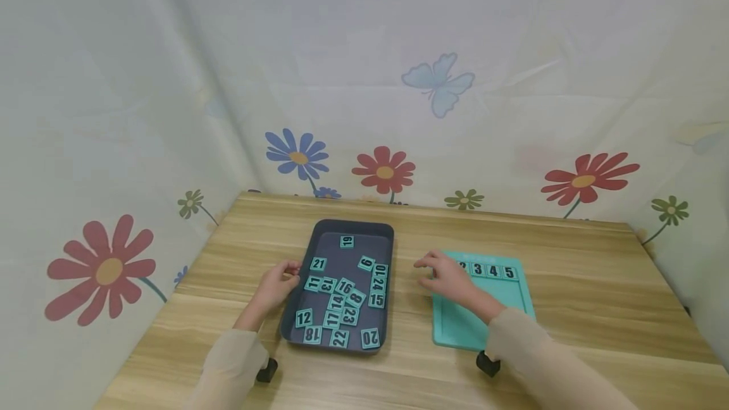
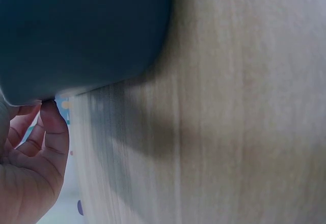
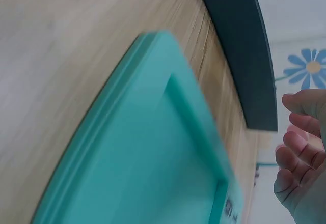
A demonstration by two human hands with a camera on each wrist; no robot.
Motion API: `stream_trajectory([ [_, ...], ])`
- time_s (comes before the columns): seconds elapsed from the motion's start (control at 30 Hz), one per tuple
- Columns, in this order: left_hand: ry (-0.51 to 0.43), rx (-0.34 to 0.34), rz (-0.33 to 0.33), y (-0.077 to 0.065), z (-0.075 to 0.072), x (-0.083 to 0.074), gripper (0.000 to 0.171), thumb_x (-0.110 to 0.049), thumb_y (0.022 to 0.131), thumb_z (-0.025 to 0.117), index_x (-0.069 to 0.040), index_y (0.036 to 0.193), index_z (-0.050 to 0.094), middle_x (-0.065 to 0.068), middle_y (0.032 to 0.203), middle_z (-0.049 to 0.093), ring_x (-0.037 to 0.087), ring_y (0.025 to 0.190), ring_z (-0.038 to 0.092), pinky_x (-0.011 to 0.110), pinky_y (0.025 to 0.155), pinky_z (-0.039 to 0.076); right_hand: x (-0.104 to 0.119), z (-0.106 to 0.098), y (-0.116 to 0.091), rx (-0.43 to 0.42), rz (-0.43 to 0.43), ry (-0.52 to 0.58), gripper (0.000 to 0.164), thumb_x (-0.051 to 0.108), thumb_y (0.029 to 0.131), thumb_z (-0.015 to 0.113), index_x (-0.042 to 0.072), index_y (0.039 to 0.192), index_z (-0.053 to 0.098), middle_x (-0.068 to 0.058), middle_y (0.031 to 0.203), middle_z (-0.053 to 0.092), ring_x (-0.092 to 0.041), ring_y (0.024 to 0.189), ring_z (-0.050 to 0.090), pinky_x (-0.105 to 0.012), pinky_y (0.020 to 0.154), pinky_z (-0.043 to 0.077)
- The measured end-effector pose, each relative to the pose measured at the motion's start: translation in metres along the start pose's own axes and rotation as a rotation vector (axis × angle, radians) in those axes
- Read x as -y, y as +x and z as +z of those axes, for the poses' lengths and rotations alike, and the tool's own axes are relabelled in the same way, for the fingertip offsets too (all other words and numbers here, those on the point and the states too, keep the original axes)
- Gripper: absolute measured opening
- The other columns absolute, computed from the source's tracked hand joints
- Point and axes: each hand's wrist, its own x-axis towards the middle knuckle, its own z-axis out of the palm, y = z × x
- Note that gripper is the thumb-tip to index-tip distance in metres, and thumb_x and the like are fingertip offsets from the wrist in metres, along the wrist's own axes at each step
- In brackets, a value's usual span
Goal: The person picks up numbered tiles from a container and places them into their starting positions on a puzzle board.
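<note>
A dark shallow tray (image 1: 354, 227) holds several loose teal number tiles (image 1: 347, 242), some of them overlapping and turned various ways. My left hand (image 1: 276, 286) is at the tray's left side, thumb and fingers pinching its rim (image 2: 20, 99). To the right lies a teal frame board (image 1: 464, 329) with tiles 3, 4 and 5 (image 1: 509, 273) lined up along its far edge; tile 2 is partly covered by my hand. Above the board's left edge, my right hand (image 1: 450, 277) hovers with loosely bent fingers (image 3: 298, 152) and nothing between them.
Wood-grain tabletop (image 1: 410, 366) lies between and around the tray and the board. A pale curtain (image 1: 364, 106) printed with flowers and a butterfly stands behind the table and along its sides. A black wrist device (image 1: 488, 364) is on the right sleeve.
</note>
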Motion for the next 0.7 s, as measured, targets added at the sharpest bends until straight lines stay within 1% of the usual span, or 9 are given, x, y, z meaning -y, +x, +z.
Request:
stream_trajectory([
  [0.1, 0.003, 0.003, 0.001, 0.000, 0.000, 0.000, 0.029, -0.003, 0.085, 0.049, 0.003, 0.114, 0.051, 0.018, 0.104, 0.055, 0.025, 0.089, 0.058, 0.032, 0.072, 0.051, 0.011, 0.005, 0.006, 0.007, -0.026, 0.008, 0.027, 0.014, 0.076, 0.066, 0.006, 0.102, 0.063, -0.007, 0.095, 0.055, -0.009, 0.064, 0.042, -0.019, 0.052, 0.037],
  [0.2, 0.008, 0.004, -0.001, 0.000, 0.000, 0.001, 0.029, -0.003, 0.085, 0.049, 0.003, 0.114, 0.051, 0.018, 0.104, 0.055, 0.025, 0.089, 0.057, 0.032, 0.072, 0.051, 0.024, 0.010, 0.011, 0.021, -0.057, -0.002, 0.027, 0.014, 0.075, 0.066, 0.007, 0.102, 0.063, -0.007, 0.095, 0.056, -0.012, 0.070, 0.047, -0.021, 0.056, 0.040],
  [0.3, 0.012, 0.002, -0.004, 0.001, 0.001, 0.002, 0.029, -0.004, 0.085, 0.049, 0.002, 0.114, 0.051, 0.018, 0.104, 0.055, 0.025, 0.089, 0.057, 0.032, 0.073, 0.051, 0.038, 0.017, 0.016, 0.040, -0.100, -0.022, 0.027, 0.015, 0.075, 0.066, 0.008, 0.102, 0.063, -0.006, 0.096, 0.056, -0.017, 0.083, 0.051, -0.028, 0.067, 0.045],
  [0.37, 0.010, -0.003, -0.011, 0.001, 0.001, 0.002, 0.029, -0.004, 0.085, 0.049, 0.001, 0.114, 0.051, 0.017, 0.105, 0.056, 0.026, 0.090, 0.057, 0.032, 0.074, 0.051, 0.045, 0.022, 0.019, 0.054, -0.159, -0.061, 0.028, 0.016, 0.076, 0.066, 0.009, 0.102, 0.064, -0.005, 0.098, 0.056, -0.018, 0.090, 0.051, -0.031, 0.074, 0.046],
  [0.43, 0.011, -0.003, -0.012, 0.001, 0.002, 0.002, 0.029, -0.004, 0.085, 0.049, 0.001, 0.114, 0.051, 0.017, 0.105, 0.056, 0.026, 0.091, 0.057, 0.033, 0.074, 0.051, 0.052, 0.028, 0.022, 0.079, -0.210, -0.101, 0.028, 0.019, 0.076, 0.066, 0.011, 0.103, 0.064, -0.002, 0.100, 0.056, -0.017, 0.093, 0.050, -0.032, 0.078, 0.045],
  [0.57, 0.008, -0.001, -0.009, 0.001, 0.002, 0.001, 0.029, -0.004, 0.086, 0.049, 0.002, 0.114, 0.051, 0.017, 0.105, 0.055, 0.027, 0.092, 0.057, 0.033, 0.075, 0.050, 0.063, 0.039, 0.027, 0.142, -0.307, -0.189, 0.029, 0.021, 0.077, 0.065, 0.013, 0.105, 0.064, 0.000, 0.102, 0.056, -0.014, 0.092, 0.049, -0.029, 0.078, 0.044],
  [0.7, -0.001, 0.000, -0.001, 0.001, 0.002, 0.001, 0.029, -0.003, 0.085, 0.049, 0.002, 0.114, 0.051, 0.017, 0.105, 0.055, 0.027, 0.092, 0.057, 0.034, 0.075, 0.051, 0.070, 0.051, 0.031, 0.175, -0.379, -0.265, 0.029, 0.021, 0.076, 0.064, 0.014, 0.104, 0.064, -0.001, 0.102, 0.059, -0.015, 0.095, 0.050, -0.031, 0.084, 0.042],
])
